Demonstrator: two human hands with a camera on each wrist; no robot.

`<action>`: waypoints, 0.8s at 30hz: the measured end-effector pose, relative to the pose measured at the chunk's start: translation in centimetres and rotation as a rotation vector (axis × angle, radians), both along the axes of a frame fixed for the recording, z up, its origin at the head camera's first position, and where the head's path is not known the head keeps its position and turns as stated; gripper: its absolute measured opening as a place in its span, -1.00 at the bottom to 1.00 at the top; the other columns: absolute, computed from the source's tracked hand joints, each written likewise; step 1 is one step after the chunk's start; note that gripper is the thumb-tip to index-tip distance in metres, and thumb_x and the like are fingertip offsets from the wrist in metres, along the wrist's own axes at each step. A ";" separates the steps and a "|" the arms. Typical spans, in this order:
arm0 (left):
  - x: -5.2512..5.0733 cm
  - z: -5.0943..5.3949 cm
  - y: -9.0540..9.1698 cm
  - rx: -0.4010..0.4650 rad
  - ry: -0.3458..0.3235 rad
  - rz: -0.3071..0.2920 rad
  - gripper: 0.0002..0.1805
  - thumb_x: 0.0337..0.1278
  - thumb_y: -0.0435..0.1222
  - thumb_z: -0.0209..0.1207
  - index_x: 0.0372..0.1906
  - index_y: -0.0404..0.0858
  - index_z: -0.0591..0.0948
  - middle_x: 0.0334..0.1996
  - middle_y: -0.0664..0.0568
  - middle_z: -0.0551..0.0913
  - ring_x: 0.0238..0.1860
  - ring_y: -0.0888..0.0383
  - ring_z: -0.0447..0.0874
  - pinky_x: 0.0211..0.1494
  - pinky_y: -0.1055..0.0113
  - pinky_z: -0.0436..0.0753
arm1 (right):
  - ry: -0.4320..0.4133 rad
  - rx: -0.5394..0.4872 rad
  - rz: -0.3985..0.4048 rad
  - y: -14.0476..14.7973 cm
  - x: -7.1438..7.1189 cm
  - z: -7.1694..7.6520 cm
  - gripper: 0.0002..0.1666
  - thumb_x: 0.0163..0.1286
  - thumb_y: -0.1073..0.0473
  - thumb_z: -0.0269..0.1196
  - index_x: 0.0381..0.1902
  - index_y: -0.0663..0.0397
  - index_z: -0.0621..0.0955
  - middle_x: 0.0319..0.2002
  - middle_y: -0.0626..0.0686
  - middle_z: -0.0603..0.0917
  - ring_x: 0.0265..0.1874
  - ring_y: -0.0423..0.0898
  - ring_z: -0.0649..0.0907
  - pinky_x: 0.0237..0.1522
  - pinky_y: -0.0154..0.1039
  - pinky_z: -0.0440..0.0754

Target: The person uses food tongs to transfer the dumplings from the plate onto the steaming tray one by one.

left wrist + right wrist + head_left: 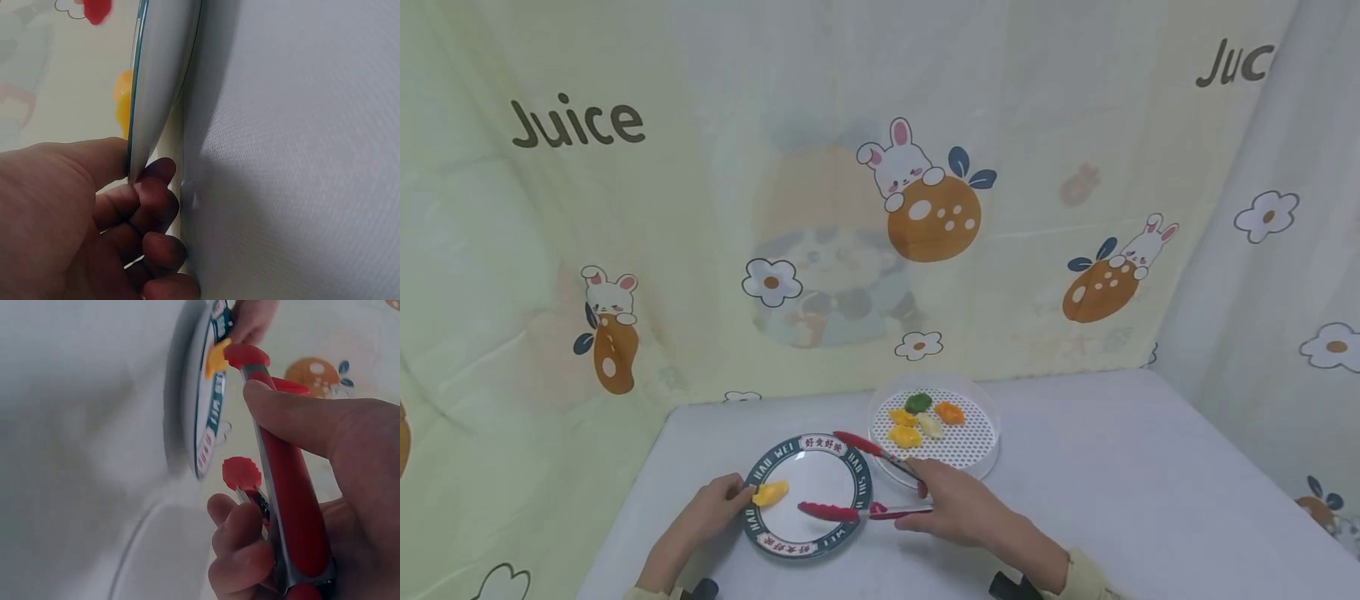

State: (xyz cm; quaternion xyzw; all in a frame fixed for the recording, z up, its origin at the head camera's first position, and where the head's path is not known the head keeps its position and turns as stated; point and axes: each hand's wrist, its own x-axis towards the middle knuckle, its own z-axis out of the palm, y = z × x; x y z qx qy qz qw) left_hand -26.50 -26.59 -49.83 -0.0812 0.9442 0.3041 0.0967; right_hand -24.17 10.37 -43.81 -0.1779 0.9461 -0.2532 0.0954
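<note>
My left hand [715, 508] pinches the left rim of a round plate [808, 546] with a dark lettered border; in the left wrist view, thumb and fingers grip the plate's edge [159, 69]. On the plate's left side, beside those fingertips, lies a yellow dumpling-like piece [772, 493]. My right hand [958, 504] holds red-tipped tongs [827, 511], whose arms are spread apart over the plate with nothing between the tips. In the right wrist view, the thumb lies along the tongs' red handle [290, 500], with the fingers curled on the other side.
Behind the plate and to its right is a round white steamer tray [973, 437] with holes. It bears several dumpling-like pieces in yellow, cream, orange [950, 413] and green [918, 403]. A white cloth covers the table [1097, 483]. A printed curtain [700, 200] hangs behind.
</note>
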 end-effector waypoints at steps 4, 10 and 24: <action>-0.1 -0.1 0.0 0.008 0.004 0.002 -0.72 0.44 -0.11 0.11 -0.37 -0.20 0.50 -0.52 0.03 0.48 -0.43 0.14 0.41 -0.36 0.30 0.41 | 0.013 0.033 0.090 -1.9 -0.2 -0.8 -0.14 0.07 -0.27 0.50 0.28 -0.09 0.51 -0.32 -0.15 0.54 -0.35 -0.22 0.47 -0.39 -0.33 0.45; -0.1 -0.1 0.0 0.005 0.003 -0.006 -0.75 0.43 -0.14 0.12 -0.35 -0.20 0.51 -0.51 0.03 0.47 -0.41 0.14 0.41 -0.35 0.31 0.40 | 0.074 0.087 0.145 -4.4 -1.0 -1.5 -0.21 0.16 -0.31 0.43 0.27 -0.14 0.54 -0.37 -0.20 0.51 -0.37 -0.26 0.45 -0.40 -0.35 0.41; -0.1 0.3 0.0 -0.002 0.019 -0.022 -0.81 0.41 -0.21 0.14 -0.33 -0.22 0.53 -0.50 0.02 0.50 -0.40 0.13 0.43 -0.34 0.32 0.40 | 0.059 0.062 0.140 -7.6 -2.0 -2.0 -0.39 0.26 -0.25 0.38 0.23 -0.26 0.61 -0.39 -0.27 0.54 -0.39 -0.28 0.48 -0.37 -0.34 0.39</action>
